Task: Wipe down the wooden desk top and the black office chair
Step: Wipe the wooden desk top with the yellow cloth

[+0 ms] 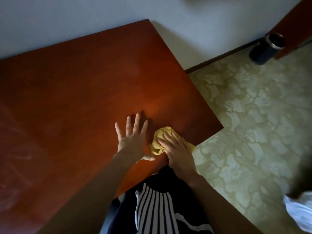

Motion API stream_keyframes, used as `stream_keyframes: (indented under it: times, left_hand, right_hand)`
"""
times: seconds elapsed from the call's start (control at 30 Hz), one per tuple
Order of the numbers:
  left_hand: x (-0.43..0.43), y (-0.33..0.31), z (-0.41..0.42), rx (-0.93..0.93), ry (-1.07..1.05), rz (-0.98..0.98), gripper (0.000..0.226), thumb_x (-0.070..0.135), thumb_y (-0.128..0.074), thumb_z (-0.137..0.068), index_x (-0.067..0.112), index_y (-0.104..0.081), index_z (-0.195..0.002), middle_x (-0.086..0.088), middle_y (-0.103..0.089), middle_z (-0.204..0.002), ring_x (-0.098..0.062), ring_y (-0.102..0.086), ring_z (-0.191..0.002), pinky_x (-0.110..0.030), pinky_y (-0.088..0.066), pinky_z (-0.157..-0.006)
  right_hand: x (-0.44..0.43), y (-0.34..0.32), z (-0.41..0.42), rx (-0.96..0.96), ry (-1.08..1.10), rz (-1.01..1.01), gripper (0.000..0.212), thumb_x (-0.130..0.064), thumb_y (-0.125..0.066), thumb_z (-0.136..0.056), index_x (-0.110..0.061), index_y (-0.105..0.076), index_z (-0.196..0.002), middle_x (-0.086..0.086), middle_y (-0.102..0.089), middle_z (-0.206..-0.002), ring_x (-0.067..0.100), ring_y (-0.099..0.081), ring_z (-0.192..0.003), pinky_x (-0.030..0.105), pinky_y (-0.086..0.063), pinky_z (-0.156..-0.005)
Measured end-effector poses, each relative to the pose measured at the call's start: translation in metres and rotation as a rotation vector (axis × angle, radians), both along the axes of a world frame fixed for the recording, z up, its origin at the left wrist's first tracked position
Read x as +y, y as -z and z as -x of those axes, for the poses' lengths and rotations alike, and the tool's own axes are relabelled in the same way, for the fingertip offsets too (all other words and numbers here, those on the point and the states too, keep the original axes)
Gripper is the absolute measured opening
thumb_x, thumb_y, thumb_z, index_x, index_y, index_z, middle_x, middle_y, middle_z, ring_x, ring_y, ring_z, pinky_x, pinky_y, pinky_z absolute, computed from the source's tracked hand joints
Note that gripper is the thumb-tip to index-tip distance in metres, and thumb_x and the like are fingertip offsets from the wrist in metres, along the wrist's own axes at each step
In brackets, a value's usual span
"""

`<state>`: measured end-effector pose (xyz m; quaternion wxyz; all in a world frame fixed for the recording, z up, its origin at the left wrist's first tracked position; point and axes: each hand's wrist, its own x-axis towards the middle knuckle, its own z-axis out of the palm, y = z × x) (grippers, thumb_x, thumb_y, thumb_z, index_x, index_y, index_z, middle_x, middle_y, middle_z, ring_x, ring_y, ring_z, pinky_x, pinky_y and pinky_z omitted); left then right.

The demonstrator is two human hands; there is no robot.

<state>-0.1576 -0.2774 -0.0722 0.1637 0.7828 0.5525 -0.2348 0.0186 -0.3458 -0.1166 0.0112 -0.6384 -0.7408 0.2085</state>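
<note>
While the surface (76,90) runs off frame on the left, the left hand (133,141) lies flat on it, fingers (137,123) spread. Beside it the right hand (179,154) presses a bunched yellow cloth (160,137) near the front right corner, fingers together, half covering it. Far right: a dark bottle (265,48) by the wall, plus a blurry, cut-off white thing (300,211).

Dark bottle (265,49) — patterned floor (253,115) (greenish).
</note>
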Motion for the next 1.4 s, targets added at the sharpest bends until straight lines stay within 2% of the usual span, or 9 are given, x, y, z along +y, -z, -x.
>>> stream_keyframes:
  times: [0.13,0.27,0.4,0.53,0.73,1.0,1.17,1.27,1.4]
  left_hand:
    - [-0.008,0.003,-0.008,0.029,0.012,-0.001,0.138,0.088,-0.053,-0.055,0.020,0.029,-0.143,-0.016,0.041,-0.146,-0.042,0.027,-0.137,-0.073,0.005,-0.101]
    - [-0.011,0.005,-0.007,0.075,-0.050,-0.047,0.140,0.089,-0.052,-0.053,0.020,0.033,-0.140,-0.017,0.042,-0.145,-0.043,0.026,-0.137,-0.074,0.005,-0.100]
    - [-0.015,0.009,0.002,0.123,-0.115,0.002,0.141,0.089,-0.052,-0.053,0.020,0.037,-0.136,-0.017,0.046,-0.142,-0.043,0.033,-0.133,-0.075,0.006,-0.099]
    - [-0.025,0.011,0.006,0.142,-0.243,0.000,0.139,0.089,-0.052,-0.053,0.021,0.042,-0.130,-0.015,0.050,-0.137,-0.041,0.041,-0.126,-0.075,0.006,-0.099]
    - [-0.052,0.010,0.006,0.157,-0.487,0.000,0.137,0.089,-0.050,-0.054,0.023,0.043,-0.131,-0.012,0.049,-0.140,-0.039,0.035,-0.133,-0.073,0.005,-0.101]
    - [-0.088,0.008,0.007,0.090,-0.876,0.045,0.137,0.091,-0.050,-0.049,0.029,0.036,-0.137,-0.007,0.041,-0.148,-0.035,0.029,-0.139,-0.071,0.004,-0.104]
    - [-0.093,0.007,-0.003,0.095,-0.950,0.080,0.139,0.087,-0.057,-0.049,0.032,0.029,-0.143,-0.003,0.032,-0.153,-0.032,0.025,-0.141,-0.070,0.007,-0.103]
    - [-0.090,0.006,-0.004,0.117,-0.948,0.073,0.140,0.086,-0.060,-0.049,0.031,0.027,-0.144,-0.003,0.025,-0.155,-0.031,0.020,-0.143,-0.070,0.008,-0.104]
    - [-0.092,0.005,-0.006,0.111,-0.970,0.065,0.140,0.084,-0.063,-0.049,0.033,0.025,-0.145,-0.001,0.025,-0.156,-0.030,0.014,-0.145,-0.070,0.006,-0.104]
  right_hand:
    - [-0.012,-0.004,-0.025,0.014,0.209,-0.077,0.052,-0.033,-0.025,-0.092,-0.032,-0.039,-0.142,-0.008,-0.028,-0.153,0.014,-0.014,-0.144,0.044,-0.015,-0.116]
    - [0.009,0.000,-0.053,-0.049,0.333,-0.051,0.049,-0.025,-0.033,-0.101,-0.043,-0.021,-0.145,-0.014,-0.014,-0.157,0.010,-0.002,-0.146,0.046,-0.004,-0.117]
    - [0.055,-0.002,-0.062,-0.013,0.397,-0.045,0.048,-0.025,-0.031,-0.101,-0.040,-0.024,-0.147,-0.012,-0.013,-0.158,0.014,0.003,-0.146,0.051,0.003,-0.115]
    - [0.129,-0.007,-0.046,0.045,0.447,0.036,0.050,-0.025,-0.034,-0.102,-0.040,-0.021,-0.148,-0.009,0.000,-0.160,0.020,0.012,-0.145,0.052,0.007,-0.114]
    - [0.174,-0.012,0.017,-0.030,0.087,0.068,0.051,-0.031,-0.033,-0.102,-0.041,-0.014,-0.149,-0.007,0.003,-0.160,0.024,0.011,-0.146,0.051,0.004,-0.115]
    - [0.113,-0.007,0.057,0.029,-0.375,-0.076,0.050,-0.026,-0.044,-0.099,-0.040,-0.031,-0.145,-0.009,-0.017,-0.158,0.023,-0.006,-0.146,0.046,-0.006,-0.116]
    - [0.081,-0.008,0.009,0.076,-0.729,-0.138,0.046,-0.019,-0.040,-0.096,-0.034,-0.046,-0.139,-0.006,-0.039,-0.149,0.025,-0.027,-0.141,0.046,-0.020,-0.113]
    - [0.075,-0.006,-0.041,0.086,-0.791,-0.205,0.047,-0.018,-0.035,-0.093,-0.031,-0.052,-0.135,-0.004,-0.048,-0.143,0.026,-0.039,-0.135,0.047,-0.030,-0.109]
    - [0.077,0.004,-0.107,0.002,-0.756,-0.261,0.053,-0.013,-0.055,-0.088,-0.030,-0.048,-0.138,-0.002,-0.047,-0.143,0.025,-0.039,-0.135,0.047,-0.031,-0.107]
